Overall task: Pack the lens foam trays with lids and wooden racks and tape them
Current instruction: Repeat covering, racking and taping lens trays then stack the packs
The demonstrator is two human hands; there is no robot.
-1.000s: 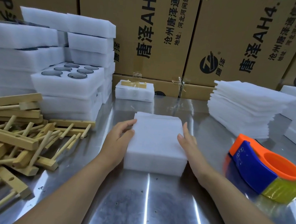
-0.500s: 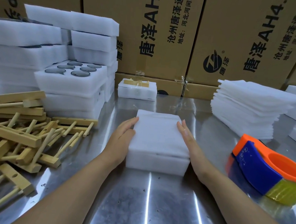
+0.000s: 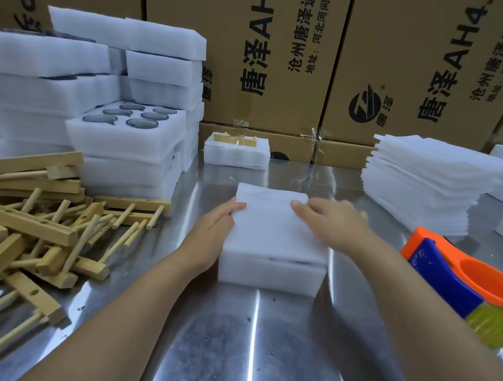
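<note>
Where the right hand point(image 3: 329, 225) flanked the box a moment ago, it now lies flat on the lid point(image 3: 270, 232), fingers straight, holding nothing; the left hand point(image 3: 212, 232) stays open against the left side. The covered tray point(image 3: 270, 272) sits mid-counter point(image 3: 260, 344), probably ready for a rack and tape. I count one taped pack point(image 3: 236, 155) at the far edge, one tape dispenser point(image 3: 462, 281) at the right edge, and one open tray point(image 3: 126, 138) showing six lenses. The heaped racks point(image 3: 26, 221) can't be counted.

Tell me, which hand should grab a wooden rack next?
Probably the left. The left hand rests against the foam tray, nearest the wooden racks; the right hand lies across the lid, farther away.
</note>
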